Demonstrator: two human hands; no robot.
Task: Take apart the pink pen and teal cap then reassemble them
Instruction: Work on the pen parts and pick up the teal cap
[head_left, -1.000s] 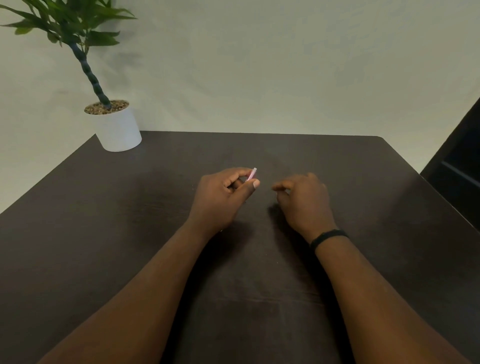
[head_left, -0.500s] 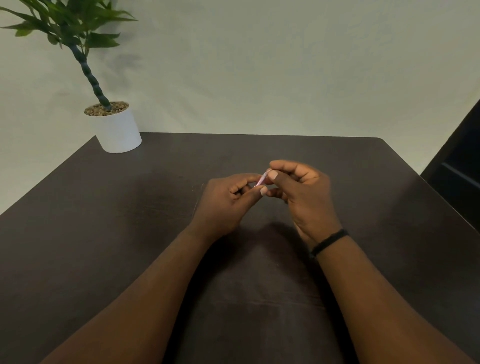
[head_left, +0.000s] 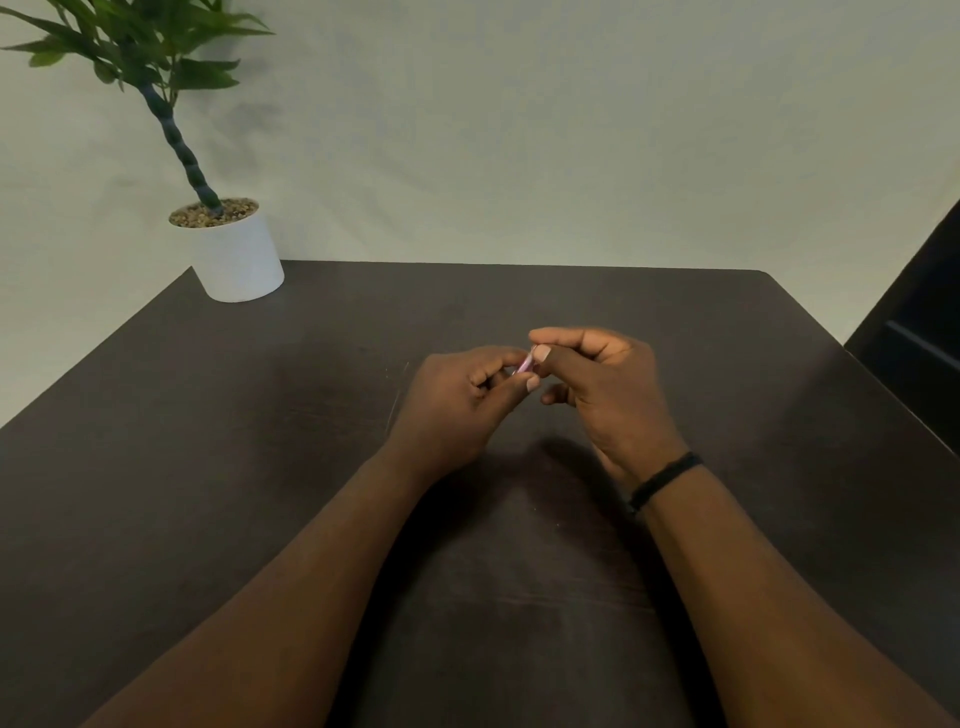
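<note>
Head view: my left hand (head_left: 457, 402) has its fingers clamped on the pink pen (head_left: 523, 365) above the middle of the surface (head_left: 208, 467), long axis running up and rightward. My right hand (head_left: 602, 384) pinches its upper end; the teal cap is hidden, so I cannot tell if it is seated.

A sliver of pink pen (head_left: 523, 365) shows at the centre of the frame. The worktop (head_left: 260, 441) is a very dark brown with faint wood grain. In the upper left, a plain white pot (head_left: 239, 260) holds speckled tan and brown pebbles (head_left: 213, 212), a dark green ringed stem (head_left: 179, 140) and green leaves (head_left: 156, 47). The wall (head_left: 571, 130) is pale greyish green. A black band (head_left: 662, 480) circles the wrist at right of centre.
</note>
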